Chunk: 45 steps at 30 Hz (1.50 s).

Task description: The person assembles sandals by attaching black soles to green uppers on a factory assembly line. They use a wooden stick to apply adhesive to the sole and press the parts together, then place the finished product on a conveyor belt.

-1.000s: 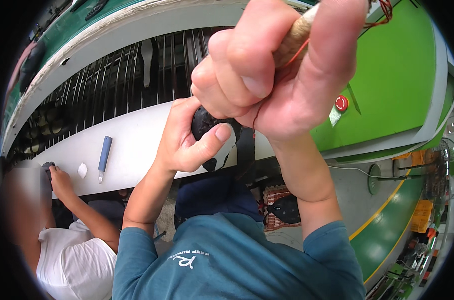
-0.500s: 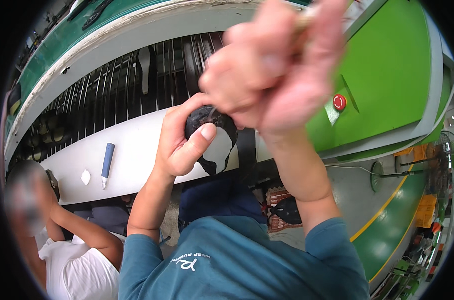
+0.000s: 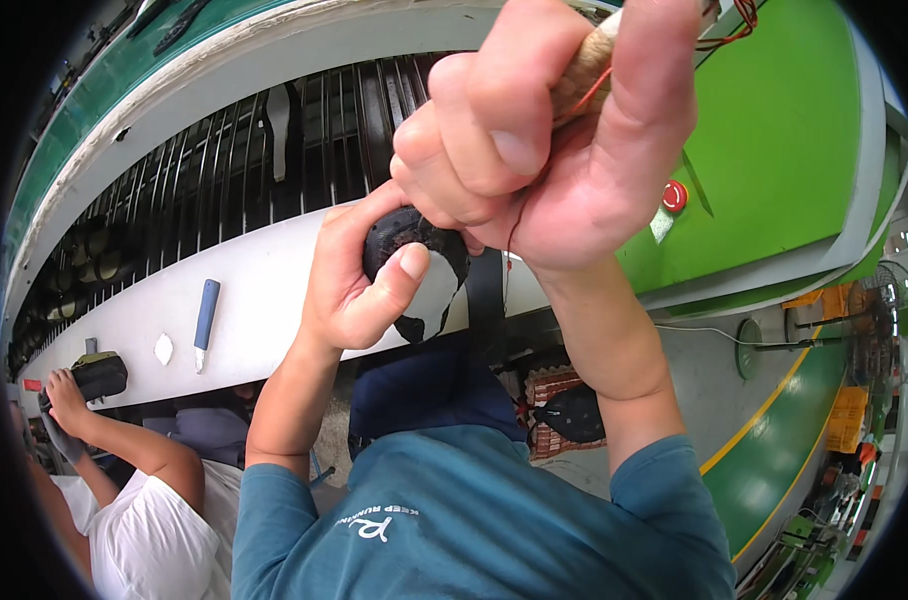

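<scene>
Just left of centre, my left hand (image 3: 349, 290) grips a black shoe upper (image 3: 439, 240) whose underside is white. The thumb presses on the underside near the dark end, and the fingers wrap round its far side. My right hand (image 3: 544, 150) is raised close above it, a fist closed round a pale, wood-coloured handle (image 3: 586, 70). Thin reddish-brown cord (image 3: 732, 35) trails from that handle's upper end. The working end of the tool is hidden by the right hand, so I cannot tell whether it touches the upper.
A blue-handled knife (image 3: 206, 315) and a small white piece (image 3: 164, 349) lie on the white bench top (image 3: 259, 290). Beyond are dark conveyor rollers (image 3: 319, 130) carrying shoe parts. A green panel (image 3: 764, 150) has a red button (image 3: 675, 196). At left, a co-worker's hand (image 3: 69, 405) touches a dark shoe (image 3: 101, 376).
My right hand, blurred before, now shows sharply, with its handle and cord plainer. My left hand keeps its hold on the upper. The co-worker's hand has come down to a shoe on the bench.
</scene>
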{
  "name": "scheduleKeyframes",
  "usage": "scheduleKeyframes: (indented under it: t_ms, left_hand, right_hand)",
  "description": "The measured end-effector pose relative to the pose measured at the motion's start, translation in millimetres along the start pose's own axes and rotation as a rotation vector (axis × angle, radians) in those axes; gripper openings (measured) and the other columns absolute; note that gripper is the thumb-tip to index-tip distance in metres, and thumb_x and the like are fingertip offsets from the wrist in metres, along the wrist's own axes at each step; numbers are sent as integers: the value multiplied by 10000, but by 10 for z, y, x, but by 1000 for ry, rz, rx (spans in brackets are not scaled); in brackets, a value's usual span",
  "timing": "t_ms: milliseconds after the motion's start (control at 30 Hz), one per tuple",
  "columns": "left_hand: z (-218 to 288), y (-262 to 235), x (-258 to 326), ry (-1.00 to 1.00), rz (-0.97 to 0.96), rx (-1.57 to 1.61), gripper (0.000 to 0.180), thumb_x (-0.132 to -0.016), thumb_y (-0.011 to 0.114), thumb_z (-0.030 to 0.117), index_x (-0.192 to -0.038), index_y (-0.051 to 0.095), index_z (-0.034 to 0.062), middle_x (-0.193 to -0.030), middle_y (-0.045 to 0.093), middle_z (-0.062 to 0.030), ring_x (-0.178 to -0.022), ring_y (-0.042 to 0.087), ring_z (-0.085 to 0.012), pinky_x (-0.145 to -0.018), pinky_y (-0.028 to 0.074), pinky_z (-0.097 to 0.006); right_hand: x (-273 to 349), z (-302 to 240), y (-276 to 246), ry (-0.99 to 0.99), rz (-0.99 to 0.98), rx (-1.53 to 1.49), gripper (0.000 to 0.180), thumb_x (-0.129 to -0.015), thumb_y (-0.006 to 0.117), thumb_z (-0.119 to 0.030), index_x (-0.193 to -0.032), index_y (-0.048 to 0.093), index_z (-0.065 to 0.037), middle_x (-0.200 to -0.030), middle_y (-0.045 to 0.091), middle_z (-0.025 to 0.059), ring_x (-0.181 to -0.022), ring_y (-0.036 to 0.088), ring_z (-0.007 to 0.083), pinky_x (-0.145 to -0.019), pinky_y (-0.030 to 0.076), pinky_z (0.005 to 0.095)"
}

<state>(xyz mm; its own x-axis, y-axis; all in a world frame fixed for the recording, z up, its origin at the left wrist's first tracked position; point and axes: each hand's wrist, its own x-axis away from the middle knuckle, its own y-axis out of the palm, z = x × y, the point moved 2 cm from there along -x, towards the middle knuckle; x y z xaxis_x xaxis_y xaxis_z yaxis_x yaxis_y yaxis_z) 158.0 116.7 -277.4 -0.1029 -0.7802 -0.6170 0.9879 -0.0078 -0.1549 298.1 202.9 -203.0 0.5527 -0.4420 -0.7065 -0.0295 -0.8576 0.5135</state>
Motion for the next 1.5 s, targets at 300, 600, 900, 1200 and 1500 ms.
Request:
scheduleKeyframes:
  t_ms: [300,600,900,1200,1500]
  left_hand:
    - [-31,32,24,15,79,8,174,-939,682,146,-1011,693,-12,-657,599,-31,-560,560,-132,-567,429,-294]
    - [-21,90,-31,-65,18,169,258,-996,647,175,-1125,666,-48,-964,782,-171,-871,754,-197,-836,593,-325]
    - [-20,181,81,10,-24,203,387,-1015,667,287,-1113,642,-87,-1032,765,-277,-914,772,-314,-855,637,-445]
    - [77,203,166,-169,-60,312,711,-978,448,610,-1072,704,-47,-1012,782,-209,-930,769,-300,-886,598,-387]
    - [61,203,58,-134,-28,294,648,-1038,453,566,-997,673,-42,-961,684,-187,-910,673,-261,-895,525,-383]
  right_hand:
    - [-67,153,32,111,25,72,648,-1080,522,-650,-763,543,-85,-558,396,-20,-443,369,88,-399,249,280]
    - [4,-60,-51,-71,215,215,854,-1051,247,-824,-942,603,-55,-578,380,-39,-450,351,90,-414,262,263]
    - [1916,-514,-1189,571,553,2214,375,-1064,632,-418,-1236,768,-113,-907,658,108,-882,668,321,-790,544,448]
    - [2540,-360,-1194,669,338,2493,547,-997,707,-367,-1490,646,-139,-1171,691,131,-1078,636,341,-843,544,479]
    - [1844,-534,-635,808,360,2279,584,-977,711,-511,-1391,676,-101,-962,756,192,-854,745,408,-751,581,506]
